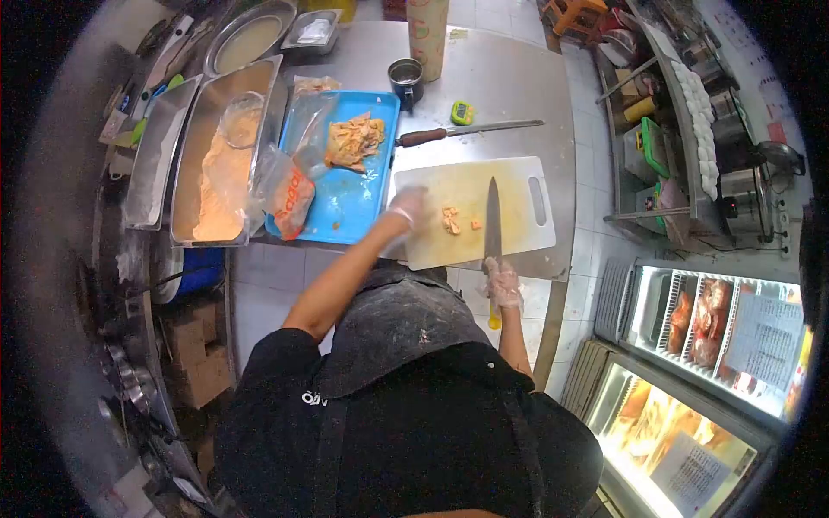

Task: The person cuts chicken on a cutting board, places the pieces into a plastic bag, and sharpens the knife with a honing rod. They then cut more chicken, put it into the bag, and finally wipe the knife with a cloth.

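Observation:
My right hand point(503, 283), in a clear plastic glove, is closed around the handle of a long kitchen knife point(493, 216). Its blade points away from me over the right part of a white cutting board point(423, 246). Small orange-tan meat pieces point(451, 219) lie on the board left of the blade. My left hand point(408, 207), gloved too, is at the board's left edge, its fingers smeared by motion. Just beyond it is a blue tray point(358, 211) bearing a pile of sliced orange-tan meat point(356, 141) and a plastic bag with red print point(292, 197).
A sharpening steel point(471, 131), a green timer point(463, 112) and a metal mug point(406, 79) stand or lie beyond the board. To the left is a steel pan of orange powder point(220, 186) with a clear bowl point(243, 121). Lit display fridges point(682, 432) are at right.

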Action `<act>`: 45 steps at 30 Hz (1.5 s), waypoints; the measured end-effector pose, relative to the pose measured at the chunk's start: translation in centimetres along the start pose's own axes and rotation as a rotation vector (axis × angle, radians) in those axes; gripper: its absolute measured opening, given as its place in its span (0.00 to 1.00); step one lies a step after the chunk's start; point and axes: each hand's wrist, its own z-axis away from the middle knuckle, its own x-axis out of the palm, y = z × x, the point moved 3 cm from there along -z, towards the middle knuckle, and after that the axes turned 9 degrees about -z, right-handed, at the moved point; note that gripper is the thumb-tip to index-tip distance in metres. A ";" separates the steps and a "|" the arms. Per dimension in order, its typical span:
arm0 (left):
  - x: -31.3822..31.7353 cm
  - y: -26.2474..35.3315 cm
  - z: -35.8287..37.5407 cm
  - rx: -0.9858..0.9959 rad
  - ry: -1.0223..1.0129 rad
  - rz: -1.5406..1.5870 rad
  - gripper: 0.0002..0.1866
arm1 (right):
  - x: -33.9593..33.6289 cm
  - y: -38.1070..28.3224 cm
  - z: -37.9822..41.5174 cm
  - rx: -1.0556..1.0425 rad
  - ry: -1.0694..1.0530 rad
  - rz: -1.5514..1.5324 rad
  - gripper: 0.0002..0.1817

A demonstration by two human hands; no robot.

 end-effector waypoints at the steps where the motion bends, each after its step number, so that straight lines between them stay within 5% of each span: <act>1: 0.4 2.6 -0.2 -0.047 -0.132 -0.020 0.24 | 0.4 0.2 0.3 0.071 -0.031 0.007 0.22; 3: 1.4 5.9 -0.2 -0.079 -0.276 -0.040 0.23 | 1.3 0.5 0.9 0.156 -0.049 0.009 0.24; 6: 3.5 7.2 0.9 -0.019 0.211 0.038 0.13 | 4.1 -0.7 0.8 -0.017 -0.110 0.108 0.23; 8: 5.7 5.7 1.0 -0.059 0.224 0.160 0.11 | 5.1 -3.1 1.0 -0.264 -0.084 0.246 0.20; 10: 4.4 5.9 0.5 -0.216 0.061 0.294 0.10 | 5.0 -5.5 1.7 -0.258 -0.099 0.184 0.18; 14: 4.5 4.5 0.9 -0.360 0.091 0.409 0.09 | 4.9 -7.5 2.5 -0.213 -0.128 0.165 0.13; 16: 5.1 3.5 1.7 -0.473 0.128 0.884 0.08 | 5.0 -8.5 3.3 -0.416 -0.112 0.351 0.11; 19: 2.5 2.0 2.0 -0.466 0.144 1.059 0.06 | 4.1 -10.6 5.3 -0.649 -0.074 0.396 0.14; 21: 1.7 0.5 2.0 -0.561 0.036 1.346 0.06 | 2.9 -11.4 6.3 -0.649 -0.128 0.413 0.16; 24: 4.4 -4.3 1.8 -0.445 0.073 1.693 0.06 | 1.1 -10.6 7.1 -0.776 -0.052 0.283 0.16; 26: -3.8 -2.2 4.7 -0.574 0.171 1.781 0.09 | 0.2 -8.1 5.8 -0.646 -0.074 0.060 0.15; 31: -11.2 -11.2 8.7 -0.104 0.682 0.819 0.09 | -1.1 -11.6 5.1 -0.290 -0.018 0.241 0.14; 34: -18.9 -15.9 11.7 -0.274 0.741 0.397 0.14 | -0.8 -10.7 3.3 -0.236 0.016 0.186 0.16; 35: -23.2 -15.0 12.7 -0.344 0.734 0.334 0.15 | -0.6 -9.4 2.2 -0.285 0.044 0.134 0.18; 37: -26.1 -16.0 13.4 -0.851 0.441 0.614 0.21 | 0.3 -9.5 1.4 -0.525 0.028 0.453 0.19; 39: -24.7 -18.4 12.1 -0.826 0.286 0.366 0.23 | 0.7 -13.0 2.0 -0.229 -0.006 0.143 0.18; 41: -23.6 -19.4 11.0 -0.759 0.130 0.113 0.24 | 2.5 -9.8 -0.2 -0.263 0.003 0.073 0.17; 45: -22.7 -21.0 9.9 -0.506 0.116 0.241 0.32 | 5.1 -8.9 -0.7 -0.370 -0.011 0.213 0.16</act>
